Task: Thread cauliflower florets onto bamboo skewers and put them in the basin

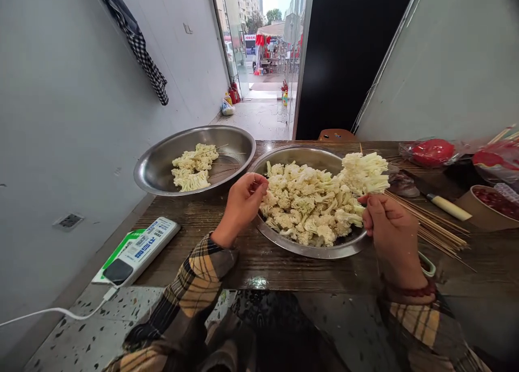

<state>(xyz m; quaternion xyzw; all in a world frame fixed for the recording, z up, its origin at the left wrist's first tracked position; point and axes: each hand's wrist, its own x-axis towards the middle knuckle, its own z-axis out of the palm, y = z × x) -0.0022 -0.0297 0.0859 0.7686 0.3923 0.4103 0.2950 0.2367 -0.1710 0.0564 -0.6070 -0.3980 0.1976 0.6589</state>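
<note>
My right hand (391, 231) is closed at the right rim of the near steel bowl (279, 243). It grips a cauliflower skewer (365, 173), whose bunched florets stand just above the fingers. Loose cauliflower florets (308, 204) fill much of this bowl. Over the bowl's left edge, my left hand (244, 199) has thumb and fingers pinched together beside the florets; what they hold, if anything, cannot be made out. Farther left, a second steel bowl (152, 169) contains a few skewered cauliflower pieces (194, 166) with thin sticks reaching to the right.
Bamboo skewers (433, 226) lie right of the near bowl, by a knife with a pale handle (450, 207) and a paper tub of red food (492, 207). Red wrapped items (433, 151) sit behind. A white device with a cable (148, 250) rests on the table's left.
</note>
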